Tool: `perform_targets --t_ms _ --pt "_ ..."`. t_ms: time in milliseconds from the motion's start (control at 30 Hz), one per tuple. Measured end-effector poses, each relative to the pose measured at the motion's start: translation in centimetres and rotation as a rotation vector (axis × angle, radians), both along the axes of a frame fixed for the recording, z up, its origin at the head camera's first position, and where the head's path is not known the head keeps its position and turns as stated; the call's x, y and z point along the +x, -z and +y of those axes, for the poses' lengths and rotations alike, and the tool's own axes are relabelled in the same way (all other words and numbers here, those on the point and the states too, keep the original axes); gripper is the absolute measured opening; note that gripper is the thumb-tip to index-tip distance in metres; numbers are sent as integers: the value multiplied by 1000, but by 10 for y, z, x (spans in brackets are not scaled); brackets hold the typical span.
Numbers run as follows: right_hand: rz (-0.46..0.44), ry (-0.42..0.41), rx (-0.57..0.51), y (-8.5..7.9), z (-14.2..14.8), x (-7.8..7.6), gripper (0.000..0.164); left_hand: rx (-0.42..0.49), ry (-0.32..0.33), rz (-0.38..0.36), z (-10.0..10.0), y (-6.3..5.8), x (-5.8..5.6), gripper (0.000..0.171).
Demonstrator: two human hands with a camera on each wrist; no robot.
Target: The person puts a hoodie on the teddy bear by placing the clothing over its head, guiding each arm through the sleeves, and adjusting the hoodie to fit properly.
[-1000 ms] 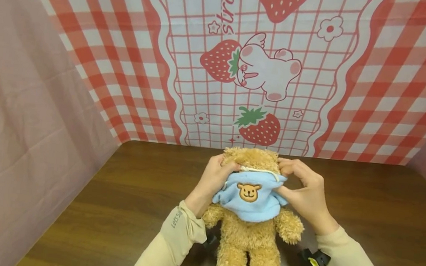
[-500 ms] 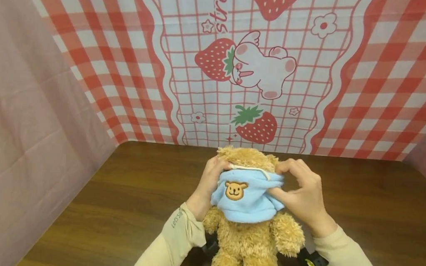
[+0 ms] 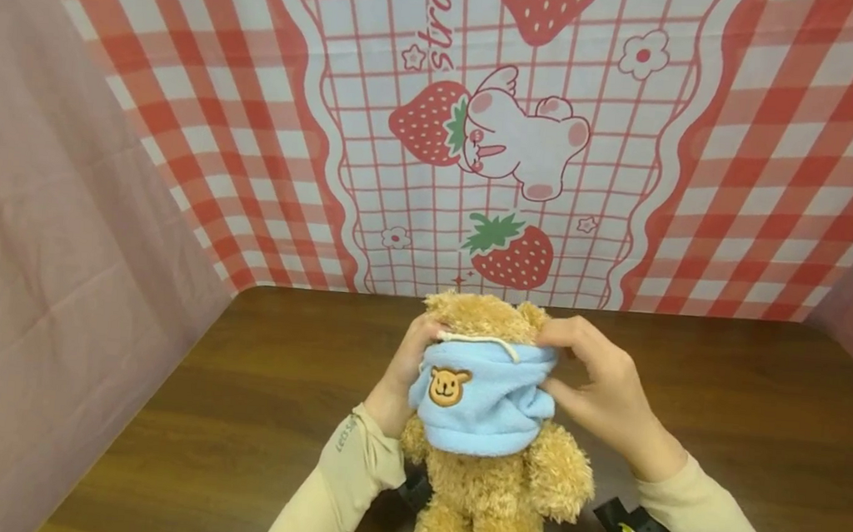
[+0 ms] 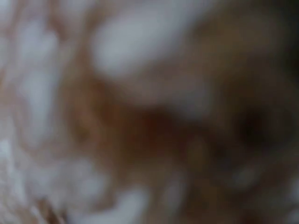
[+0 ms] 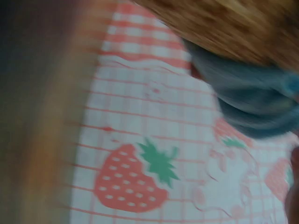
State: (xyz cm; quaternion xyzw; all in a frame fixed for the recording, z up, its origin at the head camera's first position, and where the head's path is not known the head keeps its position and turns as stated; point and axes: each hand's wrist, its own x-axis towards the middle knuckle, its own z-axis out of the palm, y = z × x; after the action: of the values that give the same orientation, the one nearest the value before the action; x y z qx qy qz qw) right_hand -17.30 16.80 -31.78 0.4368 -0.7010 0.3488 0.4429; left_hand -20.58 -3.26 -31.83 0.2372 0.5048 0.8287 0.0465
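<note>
A curly-furred brown teddy bear (image 3: 484, 483) faces me, with a light blue toy shirt (image 3: 487, 400) bunched over its face and upper chest. The shirt bears a bear-face patch (image 3: 449, 387) and a cream cord along its upper edge. My left hand (image 3: 393, 384) grips the shirt's upper left edge beside the head; its fingertips are partly hidden. On the opposite side, my right hand (image 3: 608, 389) holds the shirt between curled fingers and thumb. Blurred fur (image 5: 233, 32) and blue cloth show in the right wrist view. The left wrist view is too blurred to read.
The bear is over a dark wooden table (image 3: 258, 403). Behind it hangs a red-and-white checked cloth (image 3: 256, 144) with strawberry prints. A pinkish curtain (image 3: 58, 270) hangs at the left. Black wrist gear (image 3: 632, 523) sits by the right sleeve.
The bear and shirt have shifted left and turned, so the patch now sits further left. Both hands have stayed at the shirt's sides, and its lower hem sits slightly lower.
</note>
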Motion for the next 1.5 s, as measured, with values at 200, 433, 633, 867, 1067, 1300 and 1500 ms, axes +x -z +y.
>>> perform_targets --t_ms 200,433,633,867,1067,1300,1500 --pt "193 53 -164 10 -13 -3 14 87 45 41 6 1 6 36" --pt "281 119 -254 13 -16 -5 16 128 -10 11 8 2 8 32" --pt "207 195 -261 21 -11 -7 37 157 -13 26 8 6 3 32" --pt "-7 193 -147 27 -8 -9 9 117 -66 117 6 8 -2 28" --pt "-442 173 12 13 -2 1 22 70 -149 31 7 12 -6 31" --pt "-788 235 99 7 8 1 22 -114 -165 111 3 15 -14 37" --pt "-838 244 258 10 20 -4 27 -364 -168 164 -5 22 -26 30"
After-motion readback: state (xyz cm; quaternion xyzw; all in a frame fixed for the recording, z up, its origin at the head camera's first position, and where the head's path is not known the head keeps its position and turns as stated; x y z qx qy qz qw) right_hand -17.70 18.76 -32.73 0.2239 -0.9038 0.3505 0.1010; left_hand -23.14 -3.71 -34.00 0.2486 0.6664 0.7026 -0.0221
